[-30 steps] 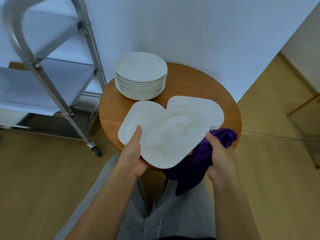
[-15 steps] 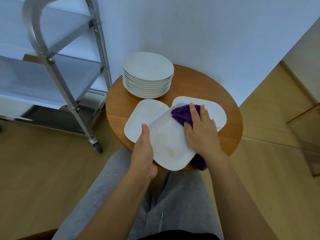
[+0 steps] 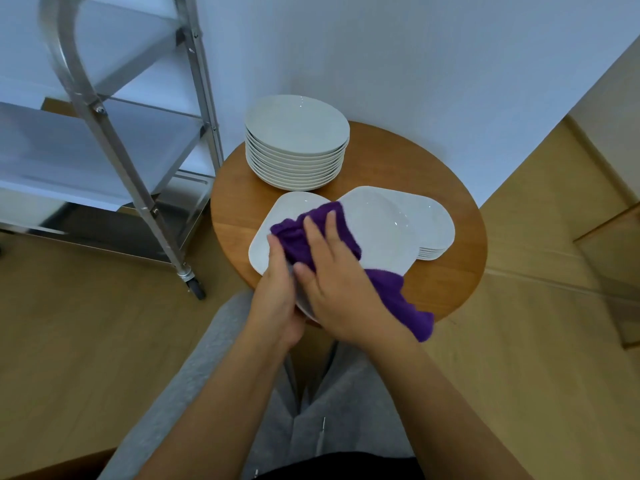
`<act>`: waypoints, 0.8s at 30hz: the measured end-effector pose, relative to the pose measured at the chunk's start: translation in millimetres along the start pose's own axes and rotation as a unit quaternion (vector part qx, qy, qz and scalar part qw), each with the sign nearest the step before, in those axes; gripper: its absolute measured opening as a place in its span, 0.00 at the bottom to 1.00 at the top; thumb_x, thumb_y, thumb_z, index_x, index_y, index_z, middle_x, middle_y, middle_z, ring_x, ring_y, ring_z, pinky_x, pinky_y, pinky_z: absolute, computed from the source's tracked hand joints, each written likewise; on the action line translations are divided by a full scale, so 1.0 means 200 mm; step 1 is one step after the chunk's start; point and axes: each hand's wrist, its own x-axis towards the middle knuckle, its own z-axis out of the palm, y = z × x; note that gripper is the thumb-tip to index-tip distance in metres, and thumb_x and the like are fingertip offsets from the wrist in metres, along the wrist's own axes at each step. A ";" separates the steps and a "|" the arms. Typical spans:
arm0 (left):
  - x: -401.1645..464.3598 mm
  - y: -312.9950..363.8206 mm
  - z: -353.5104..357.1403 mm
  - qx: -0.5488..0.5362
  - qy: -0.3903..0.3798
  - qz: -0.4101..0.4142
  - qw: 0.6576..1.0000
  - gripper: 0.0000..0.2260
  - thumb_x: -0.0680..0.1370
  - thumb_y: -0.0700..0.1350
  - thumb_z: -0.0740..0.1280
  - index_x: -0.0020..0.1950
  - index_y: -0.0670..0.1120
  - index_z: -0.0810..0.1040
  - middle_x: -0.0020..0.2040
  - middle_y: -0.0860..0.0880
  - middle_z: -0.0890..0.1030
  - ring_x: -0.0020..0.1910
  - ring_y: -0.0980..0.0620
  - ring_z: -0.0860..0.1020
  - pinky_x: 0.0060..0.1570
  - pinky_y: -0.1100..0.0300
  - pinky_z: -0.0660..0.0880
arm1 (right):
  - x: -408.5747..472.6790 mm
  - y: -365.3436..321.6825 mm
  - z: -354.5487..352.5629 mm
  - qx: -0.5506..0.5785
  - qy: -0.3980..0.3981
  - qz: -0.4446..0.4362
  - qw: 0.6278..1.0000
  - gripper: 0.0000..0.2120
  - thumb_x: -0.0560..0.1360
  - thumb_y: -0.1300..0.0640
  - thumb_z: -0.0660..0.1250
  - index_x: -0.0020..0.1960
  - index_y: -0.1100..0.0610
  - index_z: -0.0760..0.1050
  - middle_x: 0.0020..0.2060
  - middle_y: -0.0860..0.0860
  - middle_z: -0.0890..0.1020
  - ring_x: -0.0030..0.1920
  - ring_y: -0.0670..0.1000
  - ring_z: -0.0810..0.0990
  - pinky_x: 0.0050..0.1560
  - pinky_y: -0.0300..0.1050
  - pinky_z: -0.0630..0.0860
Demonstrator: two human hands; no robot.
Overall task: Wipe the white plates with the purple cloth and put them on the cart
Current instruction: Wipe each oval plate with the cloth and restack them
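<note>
Head view: right hand [image 3: 341, 289], fingers flat and slightly spread, presses purple cloth [image 3: 313, 233] onto the held rounded-square plate [image 3: 384, 233], gripped at its near edge by left hand [image 3: 277, 292] over the round table [image 3: 450, 285]. No plates visible on cart [image 3: 114, 147] shelves; round stack [image 3: 298, 143] and square stack [image 3: 433, 230] remain.

Dim, bluish, even light; wide-angle bending at edges; cart [image 3: 104, 109] perhaps slightly blurred

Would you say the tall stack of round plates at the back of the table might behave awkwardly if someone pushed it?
The stack of round plates is probably heavy, being many plates high. Its glossy rims suggest plates could slide apart, and likely break off the table.
</note>
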 end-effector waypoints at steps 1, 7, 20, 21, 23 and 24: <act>-0.01 0.00 -0.01 -0.029 0.007 -0.001 1.000 0.27 0.77 0.65 0.52 0.65 0.50 0.73 0.56 0.45 0.81 0.55 0.47 0.79 0.54 0.49 0.76 | -0.03 -0.02 0.02 0.027 -0.010 -0.004 1.000 0.27 0.82 0.50 0.50 0.77 0.51 0.43 0.77 0.51 0.44 0.76 0.51 0.51 0.74 0.51 0.57; 0.00 0.02 -0.04 -0.103 0.032 -0.010 0.994 0.28 0.75 0.66 0.55 0.61 0.45 0.76 0.55 0.43 0.81 0.53 0.45 0.80 0.52 0.51 0.78 | -0.11 -0.03 0.12 0.002 0.117 -0.063 0.991 0.22 0.79 0.51 0.54 0.70 0.59 0.67 0.69 0.57 0.70 0.60 0.54 0.77 0.59 0.47 0.74; 0.07 0.02 -0.09 -0.101 -0.028 -0.053 0.993 0.29 0.73 0.68 0.57 0.65 0.51 0.72 0.59 0.42 0.79 0.57 0.40 0.79 0.56 0.42 0.75 | -0.18 0.26 0.09 -0.075 0.205 -0.199 0.956 0.18 0.75 0.55 0.61 0.64 0.56 0.69 0.61 0.56 0.79 0.61 0.53 0.77 0.66 0.46 0.68; 0.07 0.02 -0.10 -0.097 -0.040 -0.056 0.993 0.30 0.71 0.68 0.58 0.67 0.51 0.71 0.61 0.42 0.79 0.58 0.39 0.78 0.58 0.41 0.74 | -0.18 0.29 0.07 -0.078 0.213 -0.193 0.955 0.19 0.74 0.56 0.61 0.64 0.58 0.72 0.60 0.57 0.79 0.61 0.52 0.76 0.67 0.47 0.66; 0.08 0.01 -0.12 -0.067 -0.058 -0.050 0.995 0.34 0.67 0.69 0.61 0.69 0.53 0.68 0.64 0.42 0.77 0.60 0.38 0.77 0.59 0.38 0.72 | -0.16 0.35 0.02 -0.087 0.227 -0.145 0.959 0.19 0.73 0.58 0.60 0.62 0.61 0.76 0.59 0.57 0.79 0.60 0.52 0.77 0.69 0.49 0.62; 0.08 0.01 -0.13 -0.048 -0.055 -0.043 0.996 0.34 0.67 0.68 0.62 0.69 0.55 0.68 0.64 0.43 0.77 0.59 0.39 0.77 0.58 0.38 0.73 | -0.16 0.38 -0.02 -0.087 0.230 -0.105 0.964 0.20 0.73 0.57 0.59 0.62 0.62 0.76 0.59 0.57 0.79 0.60 0.53 0.78 0.71 0.50 0.60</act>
